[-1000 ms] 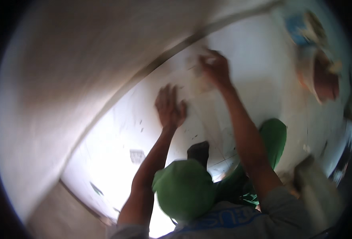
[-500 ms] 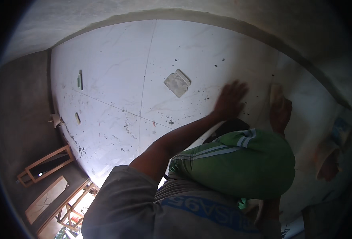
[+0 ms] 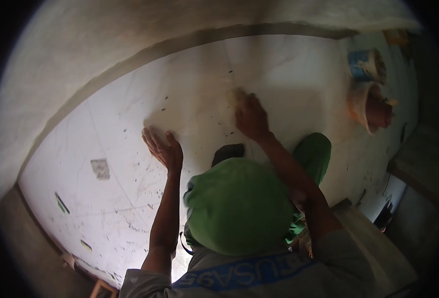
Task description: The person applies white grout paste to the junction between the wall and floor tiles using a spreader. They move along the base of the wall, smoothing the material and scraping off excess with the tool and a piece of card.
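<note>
Over the pale tiled floor (image 3: 194, 89), my left hand (image 3: 166, 149) is stretched out with its fingers extended and holds nothing. To its right, my right hand (image 3: 252, 118) grips a small pale-yellow block (image 3: 236, 98) against the floor. Blur hides the block's exact kind; it may be a sponge. Small dark crumbs lie between and around the two hands. My green-clad knee (image 3: 239, 206) rises below them, and a dark shoe tip (image 3: 228, 153) shows just beyond it.
A flat grey squarish piece (image 3: 100, 169) lies at left, with a small green strip (image 3: 61, 203) and a yellowish strip (image 3: 86, 245) nearer. At right stand a blue-and-white bucket (image 3: 361, 65) and a tipped pinkish bucket (image 3: 358, 105). A wall (image 3: 145, 35) curves along the far edge.
The view has swung rightward, so the grey piece sits further left and the buckets show fully. My left hand, blurred before, is now steadier. My right hand still holds the pale block.
</note>
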Motion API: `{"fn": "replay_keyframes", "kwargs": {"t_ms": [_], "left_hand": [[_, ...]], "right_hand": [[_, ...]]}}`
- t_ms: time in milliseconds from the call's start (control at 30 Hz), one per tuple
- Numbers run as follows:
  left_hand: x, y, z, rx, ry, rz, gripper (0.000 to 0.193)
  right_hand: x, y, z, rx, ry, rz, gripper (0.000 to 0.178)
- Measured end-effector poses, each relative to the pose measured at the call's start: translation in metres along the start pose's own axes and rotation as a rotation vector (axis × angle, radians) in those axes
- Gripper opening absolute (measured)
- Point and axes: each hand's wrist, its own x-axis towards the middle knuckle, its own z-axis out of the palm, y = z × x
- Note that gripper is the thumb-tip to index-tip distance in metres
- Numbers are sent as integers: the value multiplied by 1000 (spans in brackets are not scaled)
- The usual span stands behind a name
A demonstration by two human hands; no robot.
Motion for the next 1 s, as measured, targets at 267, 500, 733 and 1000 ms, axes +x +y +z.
{"fn": "replay_keyframes", "kwargs": {"t_ms": [267,500,733,1000], "left_hand": [[105,45,55,350,78,149,62],[107,72,61,416,19,86,61],[109,77,64,434,13,97,61],[111,61,60,441,-10,144,63]], "right_hand": [[111,94,-27,1099,374,865,63],[217,237,-49,1362,750,886,48],[215,128,61,1091,856,496,35],[189,-117,94,1126,426,872,66]]}}
